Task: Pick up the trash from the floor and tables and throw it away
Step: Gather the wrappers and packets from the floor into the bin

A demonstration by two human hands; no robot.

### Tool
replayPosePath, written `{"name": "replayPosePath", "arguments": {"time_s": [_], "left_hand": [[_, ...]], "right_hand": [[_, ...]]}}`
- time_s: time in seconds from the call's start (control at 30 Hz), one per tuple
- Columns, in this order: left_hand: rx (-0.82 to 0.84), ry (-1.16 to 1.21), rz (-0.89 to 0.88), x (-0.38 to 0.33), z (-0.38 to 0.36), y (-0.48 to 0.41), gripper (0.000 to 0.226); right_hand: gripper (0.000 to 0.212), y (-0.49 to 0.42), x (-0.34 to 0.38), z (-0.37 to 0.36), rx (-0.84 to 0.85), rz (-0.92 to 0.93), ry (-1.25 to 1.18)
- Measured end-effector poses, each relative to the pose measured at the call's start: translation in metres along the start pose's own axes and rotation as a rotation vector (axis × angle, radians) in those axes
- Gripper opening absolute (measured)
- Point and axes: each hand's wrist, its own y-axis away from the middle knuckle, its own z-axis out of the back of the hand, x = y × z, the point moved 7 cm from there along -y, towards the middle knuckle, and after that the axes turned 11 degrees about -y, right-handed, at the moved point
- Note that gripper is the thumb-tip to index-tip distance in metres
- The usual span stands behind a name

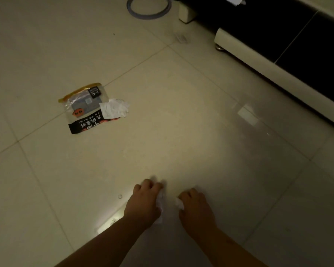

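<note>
Both hands are low over the tiled floor (181, 112) at 6 o'clock in the view. The left hand (144, 204) is curled, fingers (148, 185) closed around a white tissue (160, 204) that shows along the thumb side. The right hand (196, 206) is likewise curled, and a second white scrap (179, 203) shows at its fingertips. Whether that scrap is fully gripped or only pinched at its edge cannot be told.

More trash lies well apart, at 10 o'clock from the hands: a flattened plastic wrapper (83, 108) with a clear window, black printed band and yellow top edge, flat on the floor. A crumpled white paper (115, 107) rests on its right edge, touching it. A small pale scrap (181, 38) lies at 12 o'clock, near the sofa (278, 54). A grey ring (148, 6) sits at the top of the view; what it is cannot be told.

Judgement: the tissues are light, soft and compressible, and a closed fist should hold them without risk. The wrapper looks thin, slick and floppy and lies flush to the tile. A pinch at a raised corner or at the yellow seam would likely serve better than a flat press. The paper on it may slide off if the wrapper is lifted alone, so taking both together appears prudent.
</note>
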Motion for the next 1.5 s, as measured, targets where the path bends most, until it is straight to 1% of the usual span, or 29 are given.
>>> {"name": "replayPosePath", "arguments": {"time_s": [0.07,0.13,0.27,0.37,0.53,0.6,0.77,0.83,0.93,1.03,1.13,1.23,1.3,1.4,1.5], "left_hand": [[-0.002,0.070,-0.002,0.001,-0.004,0.001,0.057],[0.002,0.161,0.013,0.004,-0.007,0.002,0.050],[-0.011,0.300,0.013,0.008,0.006,0.003,0.050],[-0.037,0.364,-0.025,0.007,0.045,0.005,0.053],[-0.139,0.452,-0.041,0.003,0.165,0.043,0.045],[-0.163,0.458,-0.040,-0.001,0.222,0.071,0.045],[-0.219,0.498,-0.025,-0.017,0.384,0.157,0.048],[-0.230,0.493,-0.011,-0.015,0.452,0.196,0.047],[-0.301,0.481,0.021,-0.008,0.547,0.250,0.045],[-0.388,0.401,0.086,0.002,0.631,0.304,0.044],[-0.477,0.361,0.171,0.010,0.702,0.356,0.044],[-0.517,0.319,0.223,0.007,0.747,0.406,0.042],[-0.557,0.313,0.287,0.008,0.763,0.445,0.040],[-0.616,0.305,0.416,0.010,0.770,0.508,0.040],[-0.662,0.333,0.571,0.014,0.762,0.582,0.038]], "right_hand": [[0.027,-0.002,-0.003,0.003,-0.001,-0.005,-0.030],[0.029,-0.004,-0.004,0.009,0.040,-0.023,-0.059],[0.033,-0.009,0.006,0.036,0.041,0.001,-0.106],[0.035,-0.009,0.026,0.071,0.026,0.038,-0.112],[0.035,0.018,0.090,0.174,-0.081,0.099,-0.185],[0.035,0.039,0.130,0.222,-0.091,0.116,-0.209],[0.041,0.095,0.246,0.355,-0.199,0.161,-0.294],[0.042,0.116,0.296,0.401,-0.207,0.174,-0.304],[0.044,0.150,0.369,0.465,-0.178,0.201,-0.300],[0.045,0.181,0.441,0.527,-0.193,0.267,-0.290],[0.039,0.208,0.500,0.575,-0.176,0.357,-0.300],[0.034,0.232,0.544,0.608,-0.141,0.444,-0.294],[0.030,0.249,0.569,0.623,-0.116,0.515,-0.276],[0.030,0.278,0.601,0.634,-0.077,0.616,-0.247],[0.031,0.316,0.633,0.627,0.012,0.715,-0.226]]}}
